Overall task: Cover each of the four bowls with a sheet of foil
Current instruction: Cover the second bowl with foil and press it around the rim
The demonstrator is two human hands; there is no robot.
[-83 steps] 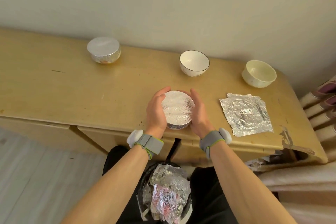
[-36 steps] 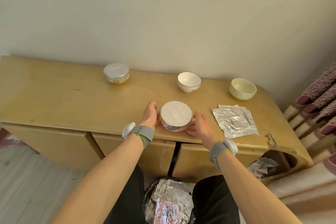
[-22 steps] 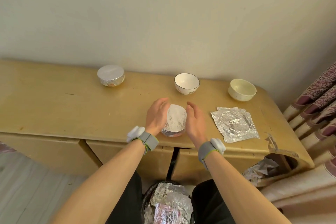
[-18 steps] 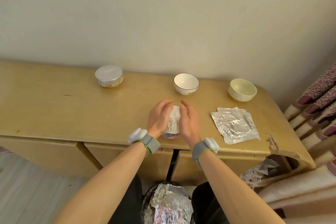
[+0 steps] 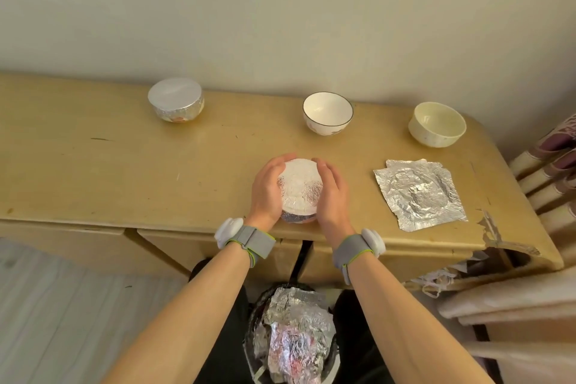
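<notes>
Since half a second ago our two hands have moved a little apart. Then the palms nearly closed over the near foil-covered bowl (image 5: pixel 300 188); now its flat silver top shows between them. Our left hand (image 5: pixel 268 190) cups its left side and our right hand (image 5: pixel 332 196) its right side, with the fingers curled round the rim and pressing the foil down. The bowl stands at the front edge of the wooden desk (image 5: pixel 109 165). We judge this second bowl almost finished.

A far foil-covered bowl (image 5: pixel 175 98) stands at the back left, well apart. Two bowls are not yet covered: the black-rimmed white bowl (image 5: pixel 327 112) straight beyond our hands, and the cream bowl (image 5: pixel 436 123) at the far right. The foil sheets (image 5: pixel 420 193) lie flat to the right of our right hand, in front of the cream bowl, so the right hand is the nearer one to take a sheet.
</notes>
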